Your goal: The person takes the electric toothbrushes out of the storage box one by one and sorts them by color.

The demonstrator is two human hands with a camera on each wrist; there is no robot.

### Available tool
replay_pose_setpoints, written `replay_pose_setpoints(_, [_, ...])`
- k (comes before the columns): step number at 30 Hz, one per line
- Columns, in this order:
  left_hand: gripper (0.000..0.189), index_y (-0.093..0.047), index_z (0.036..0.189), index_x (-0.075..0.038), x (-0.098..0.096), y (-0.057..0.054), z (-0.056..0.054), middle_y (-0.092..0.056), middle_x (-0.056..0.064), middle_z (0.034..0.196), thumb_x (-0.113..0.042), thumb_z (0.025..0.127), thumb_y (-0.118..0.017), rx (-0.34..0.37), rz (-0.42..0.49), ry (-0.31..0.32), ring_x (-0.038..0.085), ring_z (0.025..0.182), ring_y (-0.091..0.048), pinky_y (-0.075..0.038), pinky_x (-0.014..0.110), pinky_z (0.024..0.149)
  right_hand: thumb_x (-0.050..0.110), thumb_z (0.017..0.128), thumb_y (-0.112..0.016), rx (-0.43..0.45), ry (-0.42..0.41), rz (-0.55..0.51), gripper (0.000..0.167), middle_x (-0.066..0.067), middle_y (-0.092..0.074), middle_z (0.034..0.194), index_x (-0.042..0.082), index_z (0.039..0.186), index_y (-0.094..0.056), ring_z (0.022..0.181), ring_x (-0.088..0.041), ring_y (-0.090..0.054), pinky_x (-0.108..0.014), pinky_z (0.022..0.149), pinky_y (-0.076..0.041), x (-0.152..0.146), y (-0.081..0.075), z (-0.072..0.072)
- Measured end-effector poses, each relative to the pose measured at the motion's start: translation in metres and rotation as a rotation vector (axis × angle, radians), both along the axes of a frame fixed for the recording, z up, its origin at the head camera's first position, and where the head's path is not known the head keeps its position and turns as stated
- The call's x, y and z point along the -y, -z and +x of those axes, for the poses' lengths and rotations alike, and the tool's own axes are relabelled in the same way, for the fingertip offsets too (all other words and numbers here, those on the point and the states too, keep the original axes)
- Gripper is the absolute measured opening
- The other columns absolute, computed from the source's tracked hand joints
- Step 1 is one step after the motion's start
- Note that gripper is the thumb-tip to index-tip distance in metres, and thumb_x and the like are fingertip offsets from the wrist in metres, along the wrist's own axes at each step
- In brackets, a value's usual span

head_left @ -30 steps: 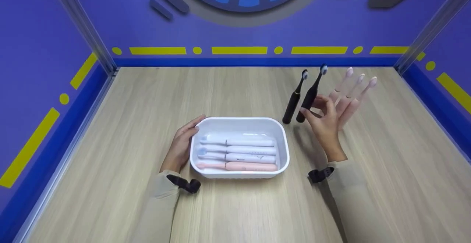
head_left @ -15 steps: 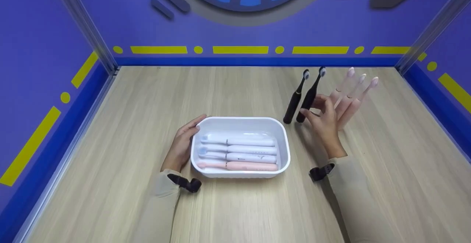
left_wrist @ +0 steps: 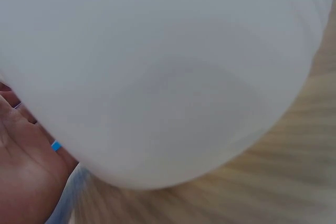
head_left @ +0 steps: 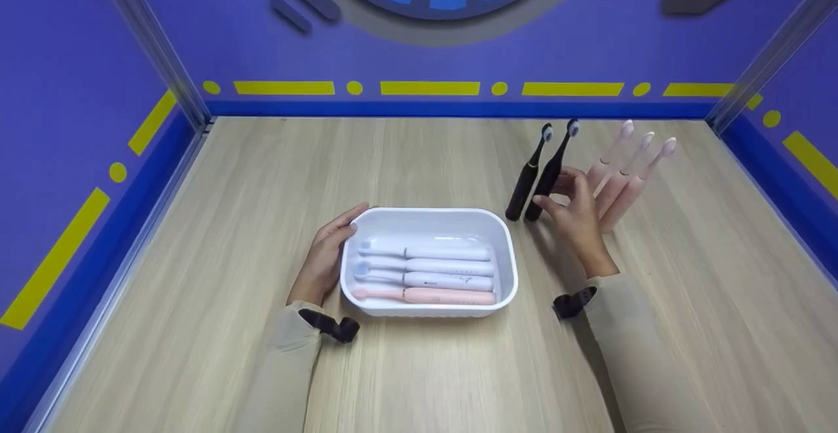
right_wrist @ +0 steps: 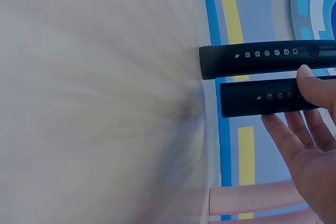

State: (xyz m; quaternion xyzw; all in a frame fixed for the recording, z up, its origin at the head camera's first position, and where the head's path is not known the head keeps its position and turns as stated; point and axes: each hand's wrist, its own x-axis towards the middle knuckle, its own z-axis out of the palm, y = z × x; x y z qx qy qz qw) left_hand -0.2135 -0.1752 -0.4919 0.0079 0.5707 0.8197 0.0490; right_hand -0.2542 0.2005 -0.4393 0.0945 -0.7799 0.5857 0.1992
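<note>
In the head view, my right hand pinches a black electric toothbrush by its handle, thumb on one side and fingers on the other. The brush is upright; I cannot tell whether its base touches the table. Just left of it stands a second black electric toothbrush, a narrow gap between them. My left hand holds the left end of a white plastic tub, thumb at the rim. Inside lie several electric toothbrushes, including white ones and a pink one.
Several pink electric toothbrushes stand upright right of my right hand, partly hidden by it. The wooden table is enclosed by a blue back wall and side panels.
The black toothbrush in my right hand has come down slightly and shifted a little left, closer to the other black one. My left hand and the tub stay in place.
</note>
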Motion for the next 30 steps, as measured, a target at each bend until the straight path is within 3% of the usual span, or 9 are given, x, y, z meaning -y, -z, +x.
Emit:
replay_pose_setpoints(5, [0.046,-0.042,0.140,0.007,0.000,0.000,0.000,-0.037,0.019,0.152,0.001,0.096,-0.036,-0.001,-0.011,-0.008,0.024,0.141,-0.034,-0.027,0.037,0.119,-0.018,0.075,-0.067,0.002,0.002,0.007,0.050,-0.028,-0.056,0.105,-0.017,0.119,-0.044,0.092,-0.016,-0.056,-0.020,0.084,-0.052,0.000,0.002,-0.002])
replay_pose_setpoints(12, [0.045,-0.043,0.141,0.005,0.000,-0.001,0.000,-0.038,0.017,0.151,-0.001,0.096,-0.037,0.007,-0.020,0.006,0.021,0.136,-0.040,-0.034,0.033,0.115,-0.014,0.076,-0.070,0.044,0.014,0.035,0.053,-0.022,-0.058,0.107,-0.011,0.123,-0.046,0.091,-0.010,-0.056,-0.021,0.085,-0.051,-0.012,0.026,-0.020])
replay_pose_setpoints(18, [0.045,-0.043,0.141,0.005,0.000,-0.002,0.000,-0.039,0.015,0.151,0.000,0.096,-0.037,0.017,-0.018,0.000,0.020,0.137,-0.039,-0.033,0.032,0.115,-0.013,0.077,-0.069,0.075,-0.003,0.062,0.052,-0.016,-0.058,0.105,-0.009,0.123,-0.045,0.090,-0.004,-0.056,-0.016,0.082,-0.052,-0.013,0.027,-0.019])
replay_pose_setpoints(25, [0.045,-0.043,0.141,0.005,-0.001,-0.002,0.000,-0.039,0.015,0.151,0.000,0.096,-0.037,0.021,-0.015,-0.010,0.022,0.140,-0.036,-0.029,0.036,0.118,-0.010,0.079,-0.068,0.129,-0.002,0.106,0.052,-0.018,-0.058,0.109,-0.007,0.126,-0.045,0.093,-0.005,-0.054,-0.016,0.083,-0.053,-0.014,0.026,-0.018])
replay_pose_setpoints(30, [0.045,-0.043,0.141,0.005,-0.001,-0.001,0.000,-0.039,0.015,0.151,-0.001,0.096,-0.037,0.016,-0.022,-0.014,0.024,0.142,-0.034,-0.028,0.036,0.118,-0.008,0.078,-0.069,0.111,-0.014,0.095,0.050,-0.008,-0.058,0.105,-0.003,0.123,-0.048,0.093,-0.004,-0.055,-0.015,0.082,-0.053,-0.014,0.028,-0.018])
